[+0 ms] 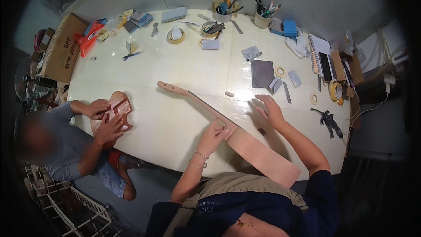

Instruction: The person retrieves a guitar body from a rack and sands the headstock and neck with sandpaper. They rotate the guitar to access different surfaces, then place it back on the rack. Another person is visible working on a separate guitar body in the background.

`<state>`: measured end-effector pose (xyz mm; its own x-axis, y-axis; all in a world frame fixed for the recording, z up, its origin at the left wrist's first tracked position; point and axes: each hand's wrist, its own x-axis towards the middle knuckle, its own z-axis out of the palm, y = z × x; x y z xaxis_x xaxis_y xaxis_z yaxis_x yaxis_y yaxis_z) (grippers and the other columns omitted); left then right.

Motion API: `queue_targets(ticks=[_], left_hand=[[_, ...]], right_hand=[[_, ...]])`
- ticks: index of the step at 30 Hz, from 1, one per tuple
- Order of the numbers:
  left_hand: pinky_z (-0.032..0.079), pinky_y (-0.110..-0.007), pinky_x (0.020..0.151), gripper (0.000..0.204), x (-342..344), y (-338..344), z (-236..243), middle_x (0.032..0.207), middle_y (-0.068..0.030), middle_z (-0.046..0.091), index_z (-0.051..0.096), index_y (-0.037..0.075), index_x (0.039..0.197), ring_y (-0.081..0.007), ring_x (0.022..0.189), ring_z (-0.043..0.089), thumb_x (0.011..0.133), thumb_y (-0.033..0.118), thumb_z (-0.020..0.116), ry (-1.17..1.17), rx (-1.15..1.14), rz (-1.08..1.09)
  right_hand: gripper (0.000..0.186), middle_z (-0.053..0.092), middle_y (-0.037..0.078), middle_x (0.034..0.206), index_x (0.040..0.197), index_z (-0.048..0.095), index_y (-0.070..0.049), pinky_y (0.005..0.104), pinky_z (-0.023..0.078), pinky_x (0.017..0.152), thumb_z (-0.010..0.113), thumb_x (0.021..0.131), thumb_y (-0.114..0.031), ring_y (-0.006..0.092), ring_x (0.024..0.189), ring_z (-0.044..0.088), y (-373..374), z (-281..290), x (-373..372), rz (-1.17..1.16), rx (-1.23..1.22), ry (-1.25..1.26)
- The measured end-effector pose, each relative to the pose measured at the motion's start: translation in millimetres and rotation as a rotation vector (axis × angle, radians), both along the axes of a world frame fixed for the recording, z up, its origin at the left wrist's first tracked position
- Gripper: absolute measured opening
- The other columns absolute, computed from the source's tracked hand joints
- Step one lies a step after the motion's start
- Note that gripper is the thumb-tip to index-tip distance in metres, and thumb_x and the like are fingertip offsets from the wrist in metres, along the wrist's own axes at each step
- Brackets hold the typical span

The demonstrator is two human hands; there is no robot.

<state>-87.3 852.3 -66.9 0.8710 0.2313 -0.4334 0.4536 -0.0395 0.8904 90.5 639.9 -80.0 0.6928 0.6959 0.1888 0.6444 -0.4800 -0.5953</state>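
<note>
An unfinished wooden guitar point(263, 156) rests on its edge in front of me, its side facing up and its neck reaching toward the far left. My left hand point(212, 136) is closed around the neck where it joins the body. Over the table to the right of the neck, my right hand point(270, 112) holds nothing and has its fingers apart. A small pinkish-brown block point(229, 94) lies between that hand and the neck. Just beyond my right hand are a dark square sheet point(263, 73) and a folded grey piece point(275, 85), perhaps sandpaper.
At the left, a co-worker's hands point(107, 125) are on a wooden guitar body point(125, 105). Tape rolls point(335, 91), a black clamp-like tool point(328, 123), a phone point(325, 66) and a notebook point(313, 55) line the right. Pen cups point(262, 20) stand at the back; a cardboard box point(59, 50) stands far left.
</note>
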Motion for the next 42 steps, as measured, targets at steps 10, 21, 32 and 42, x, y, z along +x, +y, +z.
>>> queue_targets(ticks=[10, 21, 32, 42], left_hand=[[0.049, -0.027, 0.068, 0.019, 155.2, 128.2, 69.7, 0.079, -0.0103, 0.067, 0.065, -0.002, 0.09, -0.0159, 0.073, 0.065, 0.088, 0.015, 0.057, -0.509, 0.495, 0.01], [0.048, -0.034, 0.079, 0.045, 449.2, 68.1, -57.8, 0.095, -0.0171, 0.062, 0.047, -0.005, 0.124, -0.0277, 0.088, 0.06, 0.089, 0.023, 0.051, -0.421, 0.588, -0.284], [0.043, -0.044, 0.088, 0.057, 488.1, 66.6, -63.3, 0.106, -0.0328, 0.052, 0.024, -0.01, 0.131, -0.0431, 0.098, 0.053, 0.088, 0.017, 0.05, -0.309, 0.641, 0.053], [0.049, -0.039, 0.074, 0.056, 518.5, 106.5, -94.5, 0.077, -0.0159, 0.066, 0.025, -0.007, 0.132, -0.0325, 0.076, 0.064, 0.089, 0.02, 0.05, -0.577, 1.035, 0.277]], right_hand=[[0.045, 0.046, 0.018, 0.125, 0.119, 0.05, -0.004, 0.0485, 0.029, 0.105, 0.062, 0.079, -0.018, 0.035, 0.121, 0.041, 34.9, -45.3, -8.0, 0.014, -0.09, -0.128], [0.04, 0.048, 0.014, 0.125, 0.117, 0.053, -0.006, 0.0468, 0.033, 0.102, 0.06, 0.079, -0.016, 0.0314, 0.118, 0.044, 33.9, -40.2, 0.9, 0.001, -0.081, -0.094], [0.04, 0.048, 0.013, 0.126, 0.115, 0.054, -0.006, 0.0453, 0.035, 0.102, 0.061, 0.076, -0.014, 0.0296, 0.118, 0.046, 29.5, -47.4, 2.4, -0.005, -0.044, -0.086], [0.042, 0.049, 0.013, 0.126, 0.115, 0.054, -0.007, 0.045, 0.035, 0.102, 0.062, 0.075, -0.014, 0.029, 0.118, 0.045, 29.3, -46.0, 4.6, -0.008, -0.034, -0.08]])
